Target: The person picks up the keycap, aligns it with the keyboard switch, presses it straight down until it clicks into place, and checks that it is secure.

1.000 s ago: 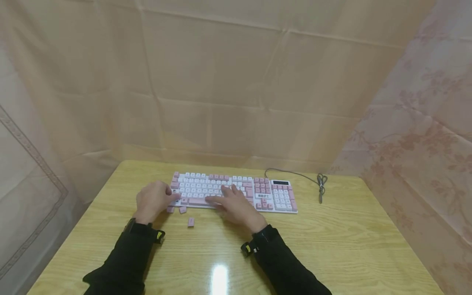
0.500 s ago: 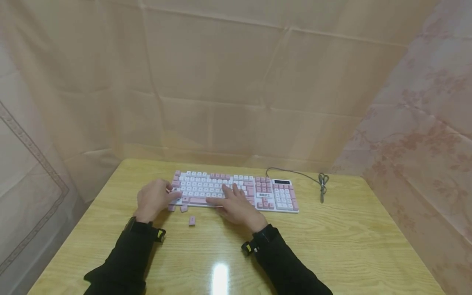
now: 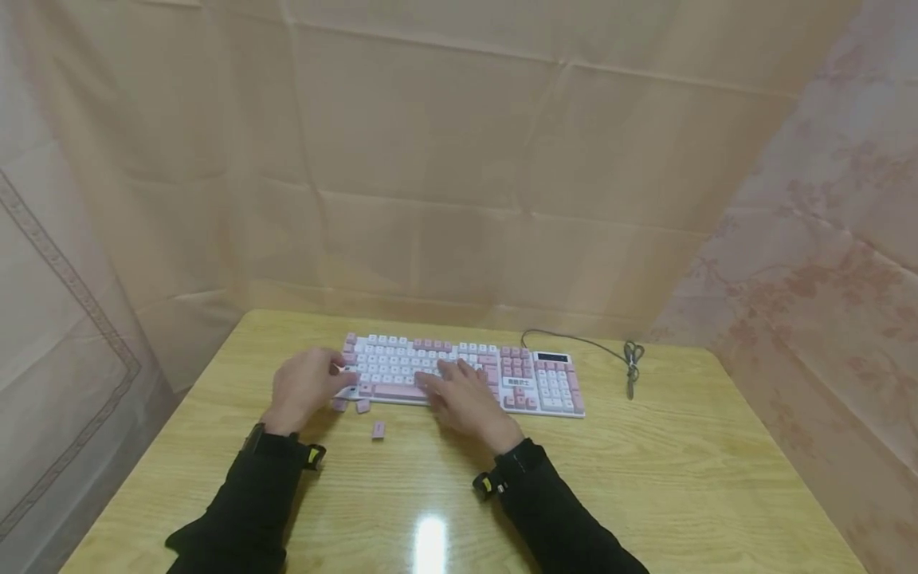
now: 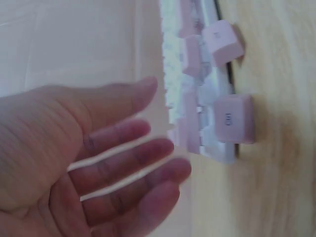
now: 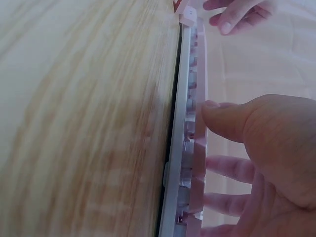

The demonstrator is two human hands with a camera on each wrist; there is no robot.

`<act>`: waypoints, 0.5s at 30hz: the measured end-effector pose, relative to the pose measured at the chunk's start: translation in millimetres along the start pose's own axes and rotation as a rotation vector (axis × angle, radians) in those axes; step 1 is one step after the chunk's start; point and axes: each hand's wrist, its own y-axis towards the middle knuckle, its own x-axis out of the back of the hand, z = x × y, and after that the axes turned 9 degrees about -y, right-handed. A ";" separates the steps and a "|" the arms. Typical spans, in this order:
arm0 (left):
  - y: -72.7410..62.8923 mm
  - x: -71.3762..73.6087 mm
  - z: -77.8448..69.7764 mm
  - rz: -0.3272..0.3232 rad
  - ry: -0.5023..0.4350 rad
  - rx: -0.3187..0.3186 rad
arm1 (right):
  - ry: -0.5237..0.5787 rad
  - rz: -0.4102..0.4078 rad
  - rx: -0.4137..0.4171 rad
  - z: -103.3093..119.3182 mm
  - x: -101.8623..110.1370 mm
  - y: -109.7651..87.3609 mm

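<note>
A pink-and-white keyboard [image 3: 402, 368] lies across the table. At its left end is my left hand [image 3: 304, 387], thumb and fingers apart with nothing between them in the left wrist view. A pink Ctrl keycap [image 4: 231, 119] and another loose pink keycap [image 4: 223, 42] lie at the keyboard's front edge. Nearer to me, a third pink keycap [image 3: 378, 430] rests on the wood. My right hand [image 3: 466, 399] spreads over the middle of the keyboard, its thumb by the pink space bar [image 3: 402, 392] and its fingers reaching over the white keys.
A grey cable [image 3: 574, 338] runs from the keyboard's back edge to a tied bundle [image 3: 631, 363] on the right. Beige cloth [image 3: 430, 159] hangs behind the wooden table [image 3: 610, 486], and patterned cloth [image 3: 825, 279] hangs on the right.
The right thumb has moved away from me, off the space bar toward the white keys. The left hand stays by the keyboard's left end. The head view has shifted slightly.
</note>
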 end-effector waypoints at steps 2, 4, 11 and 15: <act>0.4 1.3 -2.5 0.019 -0.014 -0.042 | 0.013 0.011 -0.036 -0.9 0.1 -0.5; 0.7 2.6 -5.4 0.052 -0.028 -0.086 | 0.021 0.024 -0.059 -1.9 0.4 -0.8; 2.7 -1.0 -10.5 0.295 -0.158 -0.280 | 0.052 0.082 -0.116 -2.2 0.7 -2.3; 2.4 -6.2 -10.5 0.434 -0.246 -0.302 | 0.049 0.087 -0.116 -1.3 0.7 -2.6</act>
